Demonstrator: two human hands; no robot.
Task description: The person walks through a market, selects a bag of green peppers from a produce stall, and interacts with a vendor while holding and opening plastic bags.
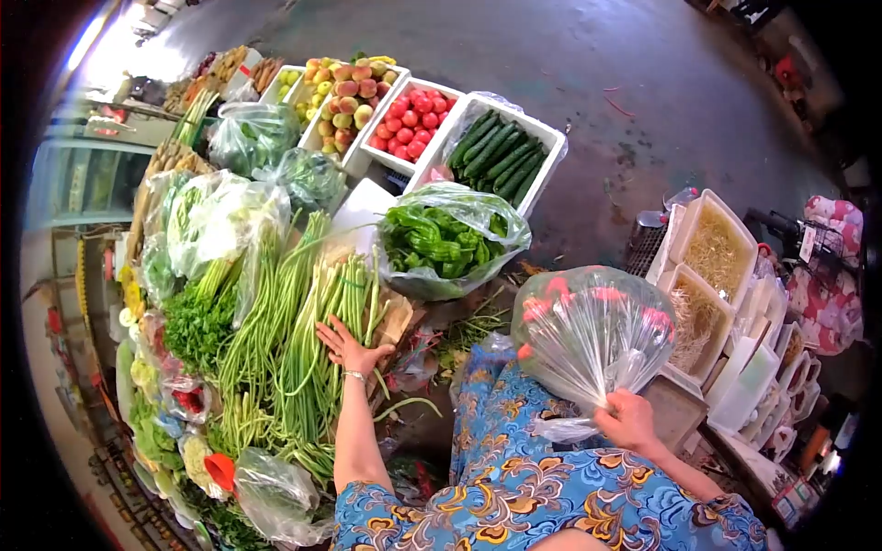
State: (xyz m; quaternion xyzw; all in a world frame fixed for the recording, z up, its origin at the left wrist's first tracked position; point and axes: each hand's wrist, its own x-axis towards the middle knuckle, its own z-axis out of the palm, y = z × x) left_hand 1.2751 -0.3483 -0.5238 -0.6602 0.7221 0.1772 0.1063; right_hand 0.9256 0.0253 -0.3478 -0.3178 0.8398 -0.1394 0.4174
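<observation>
My left hand (354,351) rests with fingers spread on a bunch of long green stalks (308,367), which look like garlic shoots or long beans. Beside it lies a piece of brown cardboard (395,317). In my right hand (627,421), closed round its narrow end, is a round clear plastic hand fan (593,335) with ribs spreading from the grip and red patches near the rim. Crumpled clear plastic (565,429) hangs by that hand. An open plastic bag of green peppers (441,243) stands beyond my left hand.
White foam boxes hold cucumbers (496,156), tomatoes (413,122) and peaches (349,101). Leafy greens (202,326) and bagged vegetables (253,138) cover the left side. Boxes of sprouts (712,253) stand at the right, near a bike with pink-and-white covers (831,308).
</observation>
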